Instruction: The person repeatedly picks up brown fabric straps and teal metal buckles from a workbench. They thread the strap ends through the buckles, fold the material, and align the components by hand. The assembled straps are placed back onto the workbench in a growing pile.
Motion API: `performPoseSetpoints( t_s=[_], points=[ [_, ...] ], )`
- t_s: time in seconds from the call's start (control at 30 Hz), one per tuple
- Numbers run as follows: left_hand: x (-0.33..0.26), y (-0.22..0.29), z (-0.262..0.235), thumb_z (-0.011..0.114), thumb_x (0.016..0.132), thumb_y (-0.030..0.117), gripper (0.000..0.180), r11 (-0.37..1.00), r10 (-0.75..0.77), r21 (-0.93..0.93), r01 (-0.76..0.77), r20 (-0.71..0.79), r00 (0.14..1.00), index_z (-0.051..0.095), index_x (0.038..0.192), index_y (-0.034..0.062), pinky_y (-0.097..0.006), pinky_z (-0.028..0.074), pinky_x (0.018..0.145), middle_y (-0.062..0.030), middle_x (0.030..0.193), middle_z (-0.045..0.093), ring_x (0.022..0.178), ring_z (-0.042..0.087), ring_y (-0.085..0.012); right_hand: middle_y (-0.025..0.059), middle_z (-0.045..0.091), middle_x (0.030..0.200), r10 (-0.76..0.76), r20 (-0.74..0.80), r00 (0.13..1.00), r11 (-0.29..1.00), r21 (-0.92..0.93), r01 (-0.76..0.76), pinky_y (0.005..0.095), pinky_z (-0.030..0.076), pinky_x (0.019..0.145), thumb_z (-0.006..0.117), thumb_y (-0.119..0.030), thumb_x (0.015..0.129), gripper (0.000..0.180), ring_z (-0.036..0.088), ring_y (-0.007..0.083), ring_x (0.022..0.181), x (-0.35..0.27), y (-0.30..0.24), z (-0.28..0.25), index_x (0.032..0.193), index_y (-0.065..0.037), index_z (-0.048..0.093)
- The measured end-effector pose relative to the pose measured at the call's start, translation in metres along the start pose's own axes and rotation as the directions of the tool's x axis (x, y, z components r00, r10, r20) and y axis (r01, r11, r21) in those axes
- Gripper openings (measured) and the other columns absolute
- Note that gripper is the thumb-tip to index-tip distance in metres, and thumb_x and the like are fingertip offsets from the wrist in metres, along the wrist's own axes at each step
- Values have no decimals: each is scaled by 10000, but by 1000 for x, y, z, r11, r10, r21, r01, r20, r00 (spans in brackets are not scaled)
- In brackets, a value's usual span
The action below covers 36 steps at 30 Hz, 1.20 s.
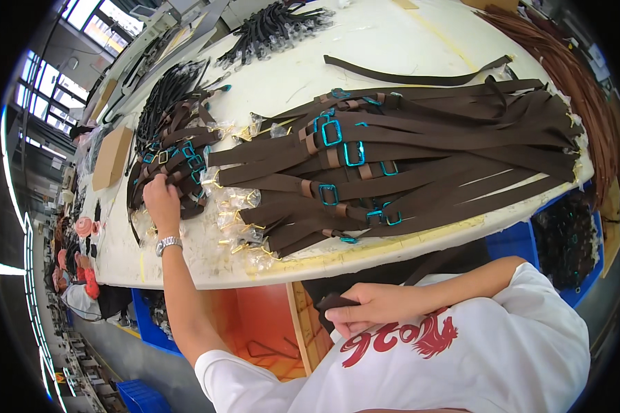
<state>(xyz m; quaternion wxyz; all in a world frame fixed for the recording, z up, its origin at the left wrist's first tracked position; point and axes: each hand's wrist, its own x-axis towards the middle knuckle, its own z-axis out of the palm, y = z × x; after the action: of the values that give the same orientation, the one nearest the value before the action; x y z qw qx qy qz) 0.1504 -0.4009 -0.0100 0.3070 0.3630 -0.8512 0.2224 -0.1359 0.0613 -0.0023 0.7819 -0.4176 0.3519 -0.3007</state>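
Note:
My right hand (372, 306) is closed around a dark brown webbing strap (336, 303) in front of my shirt, and part of that strap trails up toward the table edge. At the left, my left hand (162, 199) reaches into a pile of short brown straps (180, 180) with blue buckles. Its fingers are bent together at the pile; what they pinch is hidden. Between the hands lies a broad bundle of long brown straps (448, 148), with blue buckles (354, 153) and gold-coloured hooks in clear plastic wrap (241, 220) at its left end.
The pale worktable (282, 93) has a curved near edge. Black straps (272, 31) lie at the back, reddish-brown straps (572, 62) at the far right. A cardboard box (112, 158) stands left of the short straps. Below the table are blue bins (589, 275) and an orange-lined box (265, 310).

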Motion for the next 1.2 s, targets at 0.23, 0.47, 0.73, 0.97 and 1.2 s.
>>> performPoseSetpoints(
  t_s=[0.23,0.47,0.73,0.97,1.2],
  points=[
    [6,29,-167,637,1000,19,262,969,-169,-201,142,-121,978,674,1257,-15,-369,530,700,-130,899,738,717,680,-232,-70,472,744,-33,28,999,994,105,30,239,303,607,491,-434,1171,444,355,46,642,-3,5,-5,1019,-77,706],
    [-69,193,-270,414,963,-80,265,613,-317,-582,534,438,841,669,1023,-44,-258,441,559,-36,605,583,548,546,-87,71,715,1030,-277,-127,952,881,361,305,237,210,483,485,-515,1154,516,286,45,559,22,-3,-30,1350,-59,625],
    [-189,302,-222,451,946,-99,287,446,-241,-553,704,684,689,680,1107,-30,-272,503,611,-64,689,639,610,631,-115,67,698,869,-277,-157,948,839,441,318,232,241,482,537,-375,1164,332,331,29,554,-2,32,-29,1124,-66,650],
    [-202,317,-201,457,962,-110,286,483,-220,-615,623,604,766,674,1127,-24,-274,509,626,-58,716,654,649,641,-116,30,667,848,-231,-172,958,853,438,284,241,212,492,636,-326,1125,239,332,18,567,-12,42,-28,1115,-88,656],
    [-216,319,-184,459,936,-128,354,530,-222,-577,621,613,758,691,1167,6,-283,521,650,-54,748,684,671,649,-121,-34,556,815,-194,-115,974,797,560,225,244,197,499,697,-364,1088,272,297,20,566,-14,46,-25,1045,-104,629]
  ],
)
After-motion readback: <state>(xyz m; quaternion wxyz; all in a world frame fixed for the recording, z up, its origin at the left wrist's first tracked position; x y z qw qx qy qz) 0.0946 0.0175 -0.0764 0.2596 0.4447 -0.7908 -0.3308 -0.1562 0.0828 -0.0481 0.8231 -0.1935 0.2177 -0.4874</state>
